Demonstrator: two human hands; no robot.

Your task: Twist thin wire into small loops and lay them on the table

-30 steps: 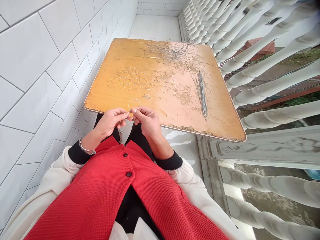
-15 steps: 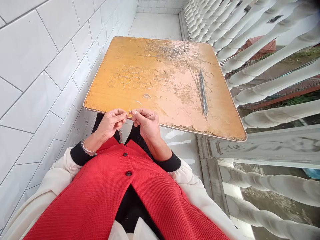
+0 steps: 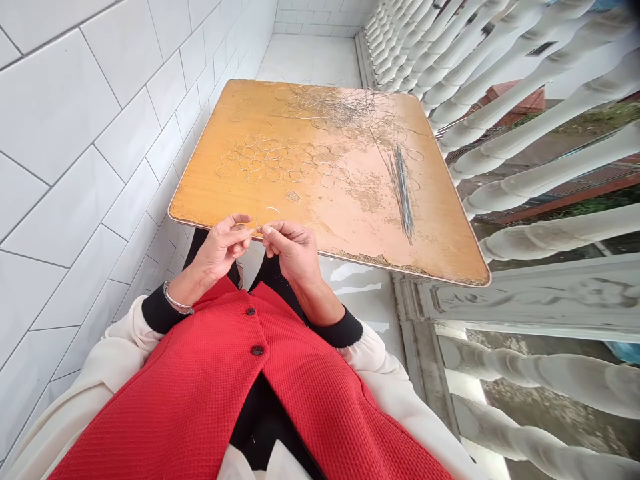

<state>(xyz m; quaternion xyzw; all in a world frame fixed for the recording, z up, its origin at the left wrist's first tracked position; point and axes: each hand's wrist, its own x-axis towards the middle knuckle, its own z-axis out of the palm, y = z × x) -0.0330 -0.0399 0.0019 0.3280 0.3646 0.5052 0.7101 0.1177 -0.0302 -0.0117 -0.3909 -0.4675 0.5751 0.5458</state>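
A person in a red vest [image 3: 200,393] and cream sleeves with black cuffs holds both hands together over the near edge of a worn table [image 3: 200,193]. The right hand [image 3: 294,248] pinches a thin wire ring [image 3: 273,209] between thumb and forefinger; only a bright arc of it and a short piece by the fingertips show clearly. The left hand [image 3: 223,245], with a bracelet [image 3: 176,301] at the wrist, is just beside it, forefinger raised and a narrow gap above the thumb; whether it grips the wire, I cannot tell.

The tabletop is part orange, part bare pinkish patch. Beyond the hands lie a small heap of bits [image 3: 293,196] and a spread of wire rings [image 3: 273,162]. A tangle of wire [image 3: 350,110] covers part of the far end, and a bundle of straight wires [image 3: 403,193] lies toward the right side. A white tiled wall [image 3: 65,100] stands left; white balusters [image 3: 540,238] and a panel with raised scrollwork [image 3: 535,297] stand right.
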